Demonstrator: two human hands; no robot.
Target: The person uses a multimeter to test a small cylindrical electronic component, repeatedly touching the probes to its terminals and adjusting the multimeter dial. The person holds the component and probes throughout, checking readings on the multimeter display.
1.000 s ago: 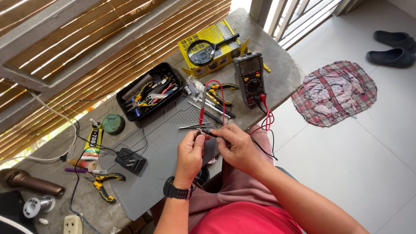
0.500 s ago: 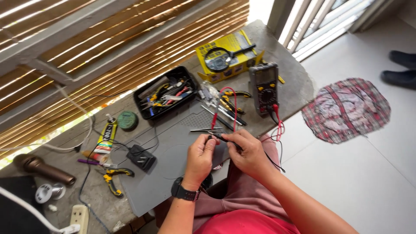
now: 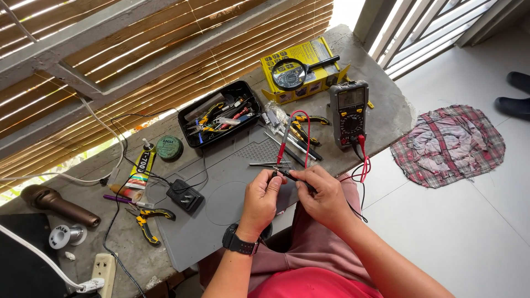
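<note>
Head view: left hand [image 3: 260,200] and right hand [image 3: 322,194] both pinched shut on a small dark part [image 3: 282,174], too small to identify, over the grey silicone work mat [image 3: 221,187]; red probe lead [image 3: 282,144] just above; grey multimeter [image 3: 348,111] and black tool tray [image 3: 221,113] further back

Bright daylight throughout; we see it pushing through the slatted bamboo blind [image 3: 165,49], where the gaps burn out to white. The pale tiled floor [image 3: 469,232] is evenly lit, slightly washed at upper right. Shadows lie soft and short under the hands on the grey rubber work mat [image 3: 232,187]. Focus sharp at centre; straight lines bow toward the frame edges. We note faint glare on the round black-rimmed magnifying glass [image 3: 291,73].
</note>
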